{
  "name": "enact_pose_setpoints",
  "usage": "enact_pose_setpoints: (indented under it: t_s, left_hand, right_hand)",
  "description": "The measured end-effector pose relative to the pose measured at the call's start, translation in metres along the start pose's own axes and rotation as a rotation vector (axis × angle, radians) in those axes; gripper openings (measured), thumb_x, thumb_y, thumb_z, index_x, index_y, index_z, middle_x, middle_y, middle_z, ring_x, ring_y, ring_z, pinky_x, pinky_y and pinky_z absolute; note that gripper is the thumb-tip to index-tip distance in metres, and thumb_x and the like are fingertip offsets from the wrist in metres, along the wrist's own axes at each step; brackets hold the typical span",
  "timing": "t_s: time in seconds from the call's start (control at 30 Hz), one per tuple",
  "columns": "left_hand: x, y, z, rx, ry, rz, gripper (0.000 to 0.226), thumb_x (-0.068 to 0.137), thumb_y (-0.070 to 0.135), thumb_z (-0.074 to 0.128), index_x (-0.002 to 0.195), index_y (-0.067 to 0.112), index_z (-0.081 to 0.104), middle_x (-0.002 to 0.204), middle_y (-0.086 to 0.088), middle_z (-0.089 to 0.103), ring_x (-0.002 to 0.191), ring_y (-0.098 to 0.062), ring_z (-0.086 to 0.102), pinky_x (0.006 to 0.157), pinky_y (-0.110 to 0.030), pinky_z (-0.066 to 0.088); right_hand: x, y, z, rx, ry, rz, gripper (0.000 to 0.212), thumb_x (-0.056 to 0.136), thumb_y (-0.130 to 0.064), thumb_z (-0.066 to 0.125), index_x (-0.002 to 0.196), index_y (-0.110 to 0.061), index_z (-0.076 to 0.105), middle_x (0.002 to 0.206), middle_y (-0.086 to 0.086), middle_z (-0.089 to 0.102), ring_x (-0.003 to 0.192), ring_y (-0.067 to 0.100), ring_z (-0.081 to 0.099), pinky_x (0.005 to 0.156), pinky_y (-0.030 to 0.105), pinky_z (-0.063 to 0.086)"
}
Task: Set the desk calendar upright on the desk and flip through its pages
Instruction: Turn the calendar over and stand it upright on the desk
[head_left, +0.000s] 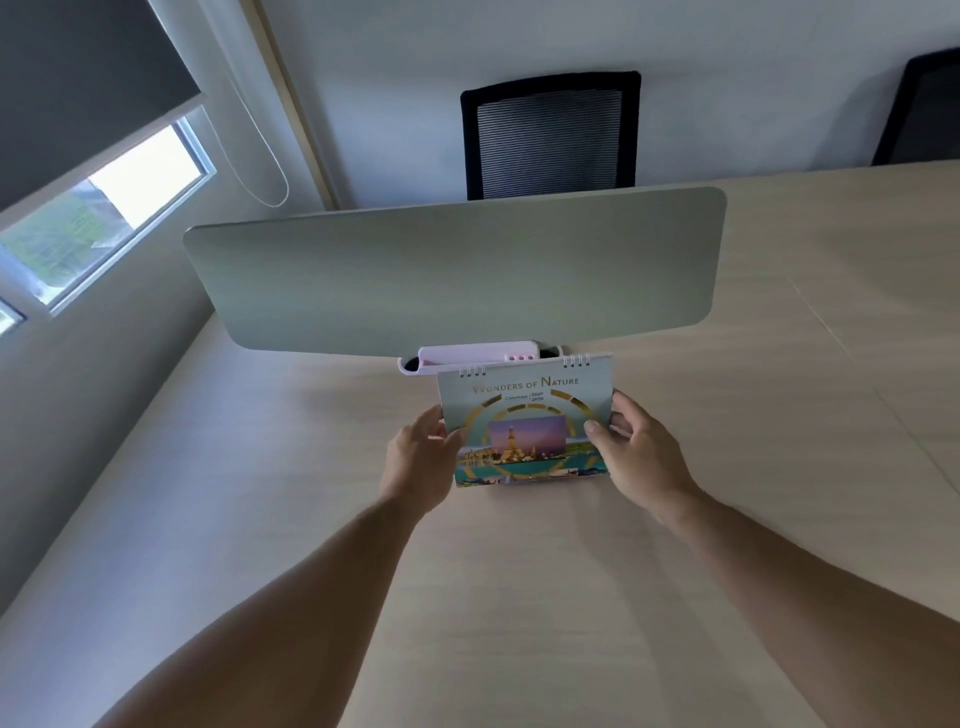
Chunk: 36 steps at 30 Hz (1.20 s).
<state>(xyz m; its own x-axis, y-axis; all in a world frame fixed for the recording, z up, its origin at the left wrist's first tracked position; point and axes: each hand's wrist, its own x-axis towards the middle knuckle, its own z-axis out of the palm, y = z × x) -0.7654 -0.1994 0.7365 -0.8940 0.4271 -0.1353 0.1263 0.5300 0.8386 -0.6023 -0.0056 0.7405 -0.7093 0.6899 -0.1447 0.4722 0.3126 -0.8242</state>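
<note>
Here we see the calendar (524, 423) standing upright on the pale wood-grain surface (519, 597), glossy cover facing us, wire spiral rings along its top edge. Our left hand (418, 457) has its grip on the left edge, our right hand (636, 452) grips the right edge, thumb on the cover. Just behind sits a pink plastic tray (478, 357) under a smooth grey-green rounded divider panel (452, 275).

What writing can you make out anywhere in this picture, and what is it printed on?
"WONDERS OF NATURE": title across the cover of the desk calendar.
"Calendar": small line beneath the title, same cover.
Two small year numbers beside it: too blurred to read for sure.
Pink tray, divider panel, desk: no writing visible.
</note>
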Motion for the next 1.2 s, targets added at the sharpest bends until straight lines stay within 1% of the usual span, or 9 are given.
enact_pose_setpoints:
  t_s: [0.13,0.3,0.37,0.5,0.67,0.8,0.97,1.1,1.2]
  left_hand:
    - [-0.011,-0.018,-0.006,-0.008,-0.013,0.008,0.024,0.093,0.016,0.066,0.097,0.038,0.073,0.082,-0.001,0.077,0.060,-0.011,0.062,0.044,-0.010,0.038]
    - [-0.033,-0.026,0.000,-0.126,0.052,-0.066,0.031,0.095,0.010,0.067,0.122,0.023,0.072,0.094,0.007,0.073,0.070,-0.002,0.068,0.054,-0.016,0.044]
    - [-0.043,-0.030,0.004,-0.130,0.056,-0.087,0.030,0.094,0.012,0.065,0.119,0.024,0.076,0.098,0.003,0.079,0.067,-0.005,0.064,0.053,-0.013,0.043]
    - [-0.061,-0.032,0.009,-0.068,0.045,-0.062,0.028,0.096,0.019,0.060,0.116,0.030,0.078,0.080,0.004,0.075,0.055,-0.008,0.055,0.044,-0.015,0.038]
    - [-0.066,-0.024,0.012,-0.054,0.071,-0.106,0.031,0.097,0.022,0.058,0.122,0.028,0.077,0.094,-0.006,0.078,0.074,-0.023,0.063,0.059,-0.030,0.046]
    - [-0.071,-0.015,0.015,-0.161,0.130,-0.147,0.039,0.100,0.017,0.062,0.140,0.021,0.061,0.115,0.008,0.066,0.107,-0.019,0.067,0.081,-0.024,0.044]
    - [-0.067,-0.017,0.015,-0.152,0.141,-0.133,0.032,0.096,0.019,0.064,0.124,0.030,0.076,0.103,0.005,0.077,0.080,-0.013,0.067,0.065,-0.022,0.048]
    - [-0.067,-0.023,0.008,-0.181,0.168,-0.156,0.030,0.094,0.017,0.065,0.115,0.031,0.081,0.093,0.009,0.077,0.072,-0.007,0.064,0.057,-0.018,0.046]
    - [-0.065,-0.024,0.004,-0.074,0.160,-0.100,0.024,0.095,0.021,0.064,0.111,0.026,0.081,0.094,0.004,0.079,0.077,-0.015,0.065,0.053,-0.012,0.043]
  right_hand:
    - [-0.031,0.006,0.012,-0.006,0.008,0.050,0.039,0.097,-0.024,0.061,0.134,-0.032,0.057,0.116,-0.015,0.073,0.108,0.002,0.068,0.080,0.009,0.044]
    - [-0.050,0.029,0.031,-0.031,-0.013,0.165,0.073,0.075,-0.062,0.055,0.140,-0.028,0.049,0.136,-0.006,0.066,0.123,0.014,0.064,0.102,0.038,0.051]
    - [-0.054,0.035,0.038,-0.030,-0.037,0.183,0.081,0.072,-0.065,0.054,0.143,-0.026,0.048,0.141,-0.003,0.063,0.127,0.018,0.062,0.104,0.040,0.050]
    - [-0.064,0.033,0.041,-0.015,-0.062,0.200,0.097,0.068,-0.071,0.052,0.153,-0.027,0.038,0.148,-0.006,0.057,0.132,0.016,0.057,0.107,0.038,0.048]
    - [-0.077,0.013,0.036,-0.045,-0.097,0.170,0.077,0.090,-0.048,0.062,0.157,-0.020,0.037,0.154,0.002,0.050,0.140,0.022,0.048,0.110,0.031,0.042]
    - [-0.076,0.018,0.034,-0.042,-0.051,0.161,0.085,0.092,-0.041,0.065,0.162,-0.019,0.021,0.161,0.005,0.041,0.145,0.025,0.042,0.112,0.029,0.037]
    - [-0.074,0.017,0.031,-0.047,-0.083,0.168,0.077,0.091,-0.046,0.063,0.158,-0.027,0.032,0.157,0.000,0.046,0.140,0.021,0.048,0.112,0.032,0.042]
    - [-0.070,0.013,0.030,-0.016,-0.006,0.192,0.080,0.091,-0.039,0.066,0.159,-0.022,0.027,0.157,0.003,0.045,0.140,0.027,0.047,0.107,0.032,0.040]
    - [-0.063,0.014,0.027,-0.063,-0.004,0.177,0.060,0.089,-0.046,0.060,0.144,-0.024,0.050,0.148,0.001,0.057,0.130,0.025,0.055,0.099,0.032,0.047]
